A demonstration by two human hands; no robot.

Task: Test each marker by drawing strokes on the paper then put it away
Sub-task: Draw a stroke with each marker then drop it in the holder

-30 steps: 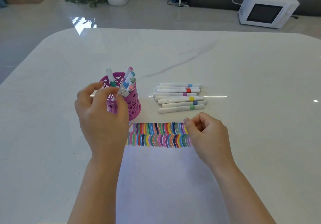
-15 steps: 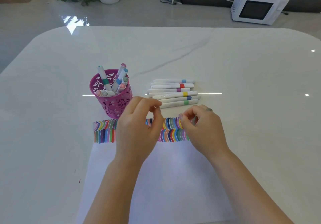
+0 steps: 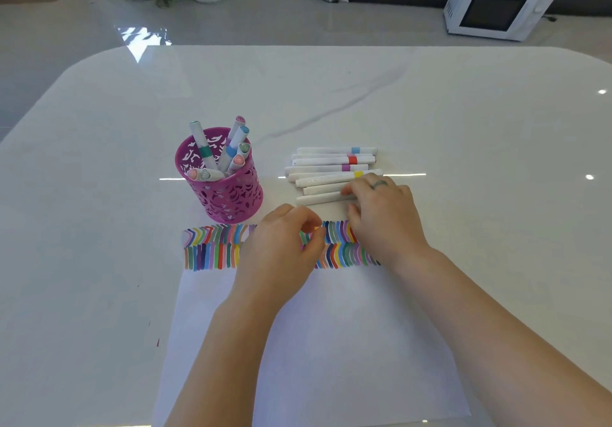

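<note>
Leftmost on the glossy white marble-look worktop [image 3: 99,195], which has rounded corners, stands a magenta cylindrical pen cup [image 3: 228,201] with a cut-out lattice wall. Several white capped markers [image 3: 202,143] lean inside it, their coloured ends upward.

Just in front of the cup lies a white rectangular sheet of paper [image 3: 331,344], flat and matte. Its far edge carries two rows of short multicoloured strokes [image 3: 212,248]: chevron-like bends above, straighter bars below.

Over the middle of these strokes is the left hand [image 3: 281,251], its fingers loosely curled and the thumb tip near the forefinger. No object is visible in it.

Right of the cup and beyond the paper, a row of white cylindrical markers with coloured bands [image 3: 331,161] lies side by side on the worktop, each pointing left to right. Blue, red, purple and yellow bands are legible.

The right hand [image 3: 387,218], wearing a ring [image 3: 378,184], rests bent fingers on the right ends of the two nearest markers, with the thumb beside the nearest one. Whether the grip is closed cannot be told.

Far right, on the floor beyond the worktop, sits a white box-shaped microwave oven [image 3: 496,2].
</note>
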